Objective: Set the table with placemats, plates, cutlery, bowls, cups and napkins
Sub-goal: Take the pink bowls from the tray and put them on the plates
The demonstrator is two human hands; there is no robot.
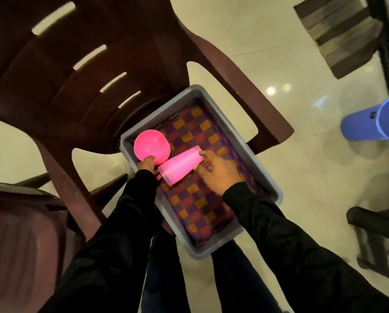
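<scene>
Head view, nearest first: two black sleeves reach into a grey tub (222, 246) set on a brown plastic chair (80, 71), lined with checked placemats (202, 206). The right hand (218, 171) has its grip curled round the narrow base of a pink cup (180, 166) lying on its side; its long axis runs from 2 o'clock at the base down to 8 o'clock at the mouth. At 10 o'clock from the cup, touching it, the left hand (147, 162) pinches the near rim of stacked pink bowls (151, 146). The right hand is nearer the cup, so lifting it likely falls to that hand. Farther off, at 3 o'clock, a blue cup (374, 122) lies by the surface edge.
</scene>
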